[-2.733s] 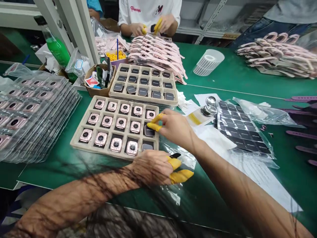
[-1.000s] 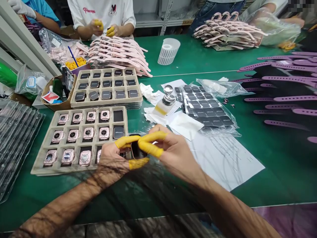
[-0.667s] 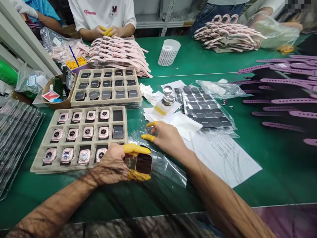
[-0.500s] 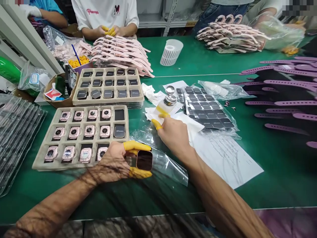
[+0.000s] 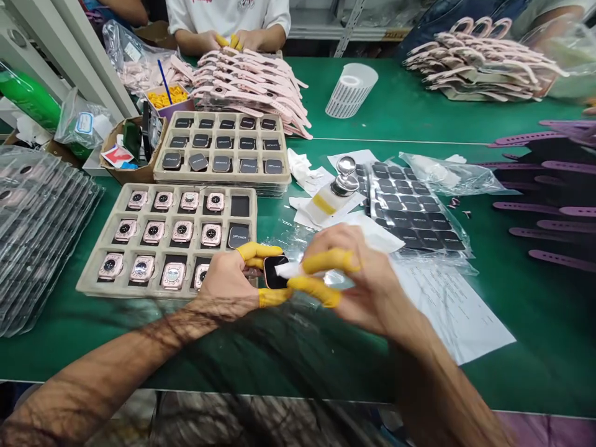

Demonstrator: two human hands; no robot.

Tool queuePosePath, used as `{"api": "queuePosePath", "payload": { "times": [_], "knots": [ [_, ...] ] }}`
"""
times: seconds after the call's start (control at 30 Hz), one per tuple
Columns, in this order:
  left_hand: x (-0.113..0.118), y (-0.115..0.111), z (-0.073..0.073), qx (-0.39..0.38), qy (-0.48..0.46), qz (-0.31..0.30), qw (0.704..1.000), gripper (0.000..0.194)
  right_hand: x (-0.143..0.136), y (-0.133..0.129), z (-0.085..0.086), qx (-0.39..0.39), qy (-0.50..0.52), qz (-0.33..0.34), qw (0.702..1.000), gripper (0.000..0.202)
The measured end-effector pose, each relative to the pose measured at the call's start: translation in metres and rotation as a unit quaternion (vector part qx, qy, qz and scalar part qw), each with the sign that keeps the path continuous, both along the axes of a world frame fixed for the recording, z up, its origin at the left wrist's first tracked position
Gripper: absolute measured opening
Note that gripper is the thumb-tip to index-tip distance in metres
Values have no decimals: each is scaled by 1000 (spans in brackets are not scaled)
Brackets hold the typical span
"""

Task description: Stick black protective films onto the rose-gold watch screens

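Observation:
My left hand [image 5: 233,279], with yellow finger covers, grips a small watch body [image 5: 275,273] by its edges, its dark screen facing up. My right hand [image 5: 358,273], also in yellow finger covers, pinches a small white wipe [image 5: 287,270] that touches the screen. Left of them lies a beige tray [image 5: 88,278] of pink watch bodies, mostly back side up. Behind my right hand stands a bottle [image 5: 329,197] with a metal pump top and a yellow band, on white papers.
A second tray [image 5: 161,171] of dark-faced watches sits behind. Black stickers in plastic [image 5: 410,211] and a printed sheet [image 5: 459,316] lie right. Clear trays [image 5: 41,242] are stacked left, purple straps [image 5: 559,257] far right. A white basket [image 5: 351,93] and a co-worker [image 5: 228,25] are at the back.
My right hand has come from the bottle toward me and left, to the watch in my left hand, now with a white wipe in its fingers. The whole view has shifted a little.

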State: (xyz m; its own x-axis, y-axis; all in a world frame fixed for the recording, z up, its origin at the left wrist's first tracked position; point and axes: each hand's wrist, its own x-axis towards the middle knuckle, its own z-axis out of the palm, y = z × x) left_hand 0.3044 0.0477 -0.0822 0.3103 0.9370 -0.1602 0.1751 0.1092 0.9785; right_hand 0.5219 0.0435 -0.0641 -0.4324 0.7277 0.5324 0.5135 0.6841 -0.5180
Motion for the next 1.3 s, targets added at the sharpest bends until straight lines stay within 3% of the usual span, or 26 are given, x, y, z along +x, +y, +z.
{"api": "queuePosePath", "payload": {
  "times": [0.17,0.3,0.4,0.57,0.67,0.73,0.77,0.83,0.93,1.13,1.3],
  "knots": [
    [0,-1,-2,7,6,8,1000,55,-10,1,-9,49,-77,-29,995,23],
    [1,-3,-2,13,8,1,1000,58,-11,5,-8,36,-70,12,997,13],
    [0,-3,-2,17,19,12,1000,55,-15,3,-7,75,-75,-58,993,8],
    [0,-5,-3,38,29,-3,999,54,-16,1,-7,52,-70,9,996,16],
    [1,-8,-2,53,36,18,998,52,-5,3,-7,123,-122,-145,974,15],
    [2,-10,-1,81,64,40,994,54,5,3,-5,114,-160,-236,952,20],
    [2,-11,-1,100,80,40,991,54,9,2,-4,92,-168,-243,951,28],
    [1,-12,-2,147,99,24,984,51,13,-1,-2,42,-156,-196,967,42],
    [-3,-11,-6,210,95,-34,972,49,8,-5,-1,-17,-102,-111,988,44],
    [-4,-10,-7,250,133,-132,950,35,7,1,-5,-13,-76,-112,991,23],
    [-2,-10,-8,312,125,-139,932,29,13,-4,2,-17,-139,-70,988,24]
  ]
}}
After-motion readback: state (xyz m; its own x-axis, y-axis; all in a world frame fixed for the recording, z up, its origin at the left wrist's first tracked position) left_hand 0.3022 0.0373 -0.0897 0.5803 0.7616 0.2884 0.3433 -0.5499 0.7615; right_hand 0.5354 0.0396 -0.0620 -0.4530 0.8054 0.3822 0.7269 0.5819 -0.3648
